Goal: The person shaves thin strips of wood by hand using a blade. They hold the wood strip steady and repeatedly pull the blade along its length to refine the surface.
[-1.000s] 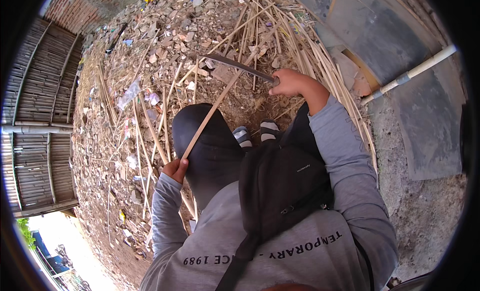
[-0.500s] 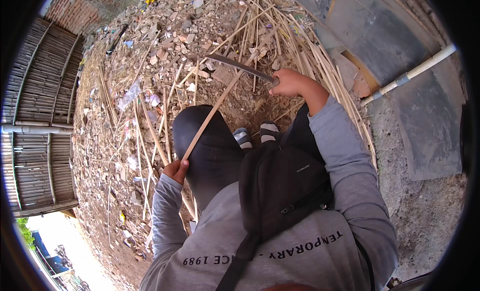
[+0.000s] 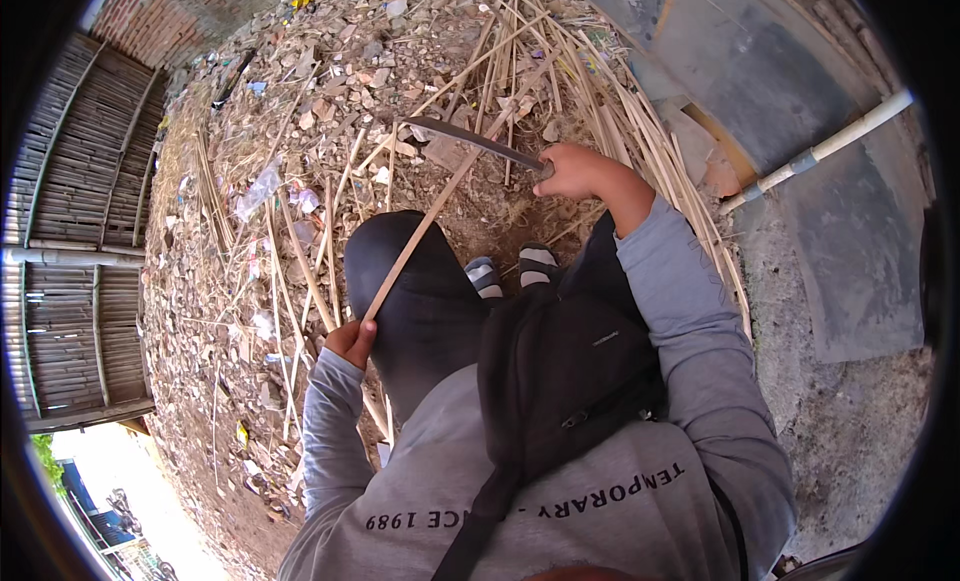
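Observation:
My left hand [image 3: 350,342] is closed round the near end of a long flat bamboo strip [image 3: 420,228], beside my left knee. The strip slants up and to the right across that knee, its far end out over the ground. My right hand [image 3: 578,171] grips the handle of a machete [image 3: 478,139] with a long, dark, slightly curved blade. The blade points left and crosses the far part of the strip; whether it presses on the strip I cannot tell. Most of the handle is hidden in my fist.
Loose bamboo strips [image 3: 650,146] lie in a heap at the far right. More sticks [image 3: 310,256] lie on rubble-strewn ground at the left. Dark sheets [image 3: 855,251] and a pale pole [image 3: 850,141] are at the right. A bamboo wall [image 3: 75,161] stands left. A black bag [image 3: 565,381] hangs at my front.
My right hand and the machete have shifted slightly to the left and nearer along the strip. My left hand keeps its hold, almost unmoved.

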`<state>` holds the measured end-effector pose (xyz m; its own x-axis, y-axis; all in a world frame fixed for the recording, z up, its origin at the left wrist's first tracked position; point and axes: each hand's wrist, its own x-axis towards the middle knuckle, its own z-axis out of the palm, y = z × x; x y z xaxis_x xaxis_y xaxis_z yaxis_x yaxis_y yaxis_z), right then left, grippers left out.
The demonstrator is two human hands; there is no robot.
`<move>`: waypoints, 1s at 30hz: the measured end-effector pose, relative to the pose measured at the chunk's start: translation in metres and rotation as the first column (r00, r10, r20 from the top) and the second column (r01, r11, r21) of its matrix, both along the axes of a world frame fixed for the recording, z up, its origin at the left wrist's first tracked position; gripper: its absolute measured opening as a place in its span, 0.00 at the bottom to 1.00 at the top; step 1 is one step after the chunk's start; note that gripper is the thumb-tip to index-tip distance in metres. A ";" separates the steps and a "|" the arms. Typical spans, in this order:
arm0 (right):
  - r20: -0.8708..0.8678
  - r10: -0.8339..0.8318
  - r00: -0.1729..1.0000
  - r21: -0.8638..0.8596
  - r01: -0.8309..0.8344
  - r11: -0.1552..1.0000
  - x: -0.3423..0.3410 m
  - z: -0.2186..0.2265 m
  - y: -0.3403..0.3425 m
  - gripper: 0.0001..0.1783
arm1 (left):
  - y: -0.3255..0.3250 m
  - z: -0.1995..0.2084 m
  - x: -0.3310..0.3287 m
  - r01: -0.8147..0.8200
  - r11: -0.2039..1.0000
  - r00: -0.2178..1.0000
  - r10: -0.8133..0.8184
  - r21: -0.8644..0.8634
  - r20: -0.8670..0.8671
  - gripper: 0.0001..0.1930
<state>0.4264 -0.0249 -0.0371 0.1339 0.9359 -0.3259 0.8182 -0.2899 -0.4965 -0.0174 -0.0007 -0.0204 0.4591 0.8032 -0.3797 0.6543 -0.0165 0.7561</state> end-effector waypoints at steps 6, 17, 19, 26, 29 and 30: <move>-0.083 0.102 0.991 -0.015 -0.103 0.995 -0.008 0.004 -0.001 0.31 | -0.002 -0.001 -0.001 -0.031 0.999 0.999 0.031 0.029 -0.015 0.27; 0.020 0.080 0.997 0.071 -0.081 0.994 -0.005 -0.001 -0.002 0.32 | -0.003 0.001 0.001 -0.021 0.999 1.000 0.022 0.026 -0.013 0.28; 0.013 0.162 0.987 0.003 -0.162 0.987 -0.011 -0.002 -0.001 0.32 | -0.002 0.001 0.000 -0.033 0.999 0.999 0.034 0.031 -0.013 0.28; -0.022 -0.003 1.000 0.025 0.004 1.000 0.016 -0.010 0.002 0.33 | 0.000 0.005 -0.001 -0.007 1.000 0.999 0.006 -0.023 -0.037 0.25; -0.061 -0.080 0.995 0.005 0.081 0.997 0.018 -0.009 0.002 0.34 | -0.001 0.004 0.001 -0.015 1.000 0.999 0.014 -0.022 -0.042 0.25; -0.026 -0.045 0.999 0.016 0.045 0.999 0.015 -0.009 0.000 0.34 | -0.001 0.003 0.001 -0.029 0.999 0.999 0.028 -0.025 -0.028 0.27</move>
<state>0.4413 -0.0246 -0.0457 0.1675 0.9345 -0.3141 0.7913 -0.3174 -0.5226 -0.0160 -0.0018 -0.0176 0.4253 0.8058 -0.4121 0.6746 0.0213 0.7379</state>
